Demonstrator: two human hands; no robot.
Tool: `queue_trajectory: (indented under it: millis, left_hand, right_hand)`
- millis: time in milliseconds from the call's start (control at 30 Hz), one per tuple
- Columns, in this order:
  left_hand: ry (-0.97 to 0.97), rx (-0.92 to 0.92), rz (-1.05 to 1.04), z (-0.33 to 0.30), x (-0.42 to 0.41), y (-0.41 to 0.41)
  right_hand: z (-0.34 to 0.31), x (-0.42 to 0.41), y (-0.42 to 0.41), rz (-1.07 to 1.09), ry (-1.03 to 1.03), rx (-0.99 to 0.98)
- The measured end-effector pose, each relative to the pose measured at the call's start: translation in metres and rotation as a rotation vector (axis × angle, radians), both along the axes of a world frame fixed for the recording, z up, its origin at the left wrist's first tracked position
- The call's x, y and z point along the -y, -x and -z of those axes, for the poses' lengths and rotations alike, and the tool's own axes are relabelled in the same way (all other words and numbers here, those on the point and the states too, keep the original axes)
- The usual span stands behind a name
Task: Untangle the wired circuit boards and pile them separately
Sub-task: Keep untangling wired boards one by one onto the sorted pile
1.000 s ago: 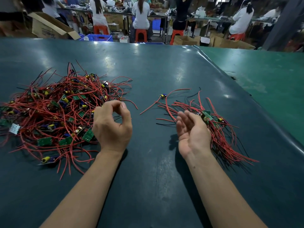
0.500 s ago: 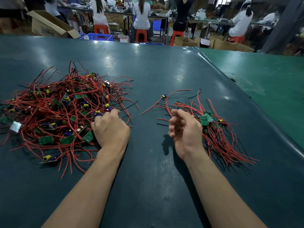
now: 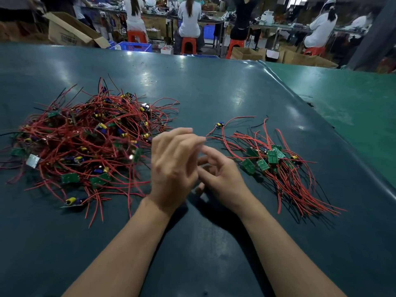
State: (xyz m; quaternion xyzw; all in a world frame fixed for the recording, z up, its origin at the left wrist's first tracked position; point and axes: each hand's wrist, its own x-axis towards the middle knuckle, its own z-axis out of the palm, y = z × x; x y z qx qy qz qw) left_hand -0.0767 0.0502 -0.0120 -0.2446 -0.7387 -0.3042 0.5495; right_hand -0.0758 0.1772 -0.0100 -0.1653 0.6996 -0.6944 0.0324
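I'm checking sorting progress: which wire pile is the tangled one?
The big left pile: its red wires loop and cross in every direction. The small right pile has wires lying roughly side by side, boards grouped together.

Dark teal table [image 3: 214,86], orange stools [image 3: 188,45], cardboard boxes [image 3: 70,32], far workbenches [image 3: 214,19] with seated workers [image 3: 189,18].

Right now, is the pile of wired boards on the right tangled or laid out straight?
Mostly straight: the right pile has its red wires fanned the same way, boards grouped at one end.

Two bare forearms, left hand [image 3: 173,166] and right hand [image 3: 222,179] ungloved, sleeveless.
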Motion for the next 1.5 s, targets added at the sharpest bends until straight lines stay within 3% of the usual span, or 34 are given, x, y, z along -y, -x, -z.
queue_trajectory:
  millis: [200,267,333,400,467,567,667,733,1000,1133,1300,1500]
  left_hand:
    - [0.102,0.024,0.312,0.003,-0.022,-0.003]
    - [0.065,0.002,0.267,0.001,-0.022,-0.004]
    - [0.010,0.062,0.249,0.003,-0.019,-0.007]
    - [0.018,0.185,0.218,0.007,-0.015,-0.006]
    - [0.031,0.415,0.178,0.009,-0.014,-0.003]
    - [-0.095,0.801,0.255,0.006,-0.014,0.001]
    - [-0.468,0.826,0.433,0.004,-0.014,0.003]
    - [-0.547,0.783,0.473,0.003,-0.012,0.004]
    - [-0.500,0.816,0.534,0.003,-0.003,0.007]
    - [-0.485,0.837,0.546,0.001,-0.004,0.006]
    - [-0.477,0.940,0.596,0.003,-0.006,0.007]
    - [-0.544,0.965,0.583,0.000,-0.008,0.008]
  right_hand:
    - [0.000,-0.010,0.003,0.119,-0.103,-0.173]
    - [-0.004,-0.012,0.006,0.214,0.101,-0.135]
    - [-0.009,-0.016,0.013,0.283,0.443,-0.002]
    - [-0.013,-0.024,0.018,0.291,0.707,0.086]
    - [-0.016,-0.029,0.018,0.262,0.815,0.132]
    - [-0.019,-0.028,0.012,0.205,0.770,0.212]
    - [-0.019,-0.024,0.010,0.195,0.717,0.228]
    - [-0.018,-0.024,0.011,0.209,0.670,0.209]
    - [-0.008,-0.016,0.009,0.138,0.339,0.355]
    - [-0.008,-0.019,0.011,0.180,0.370,0.325]
    - [-0.009,-0.018,0.014,0.367,0.379,0.084]
    - [-0.009,-0.020,0.013,0.282,0.535,0.062]
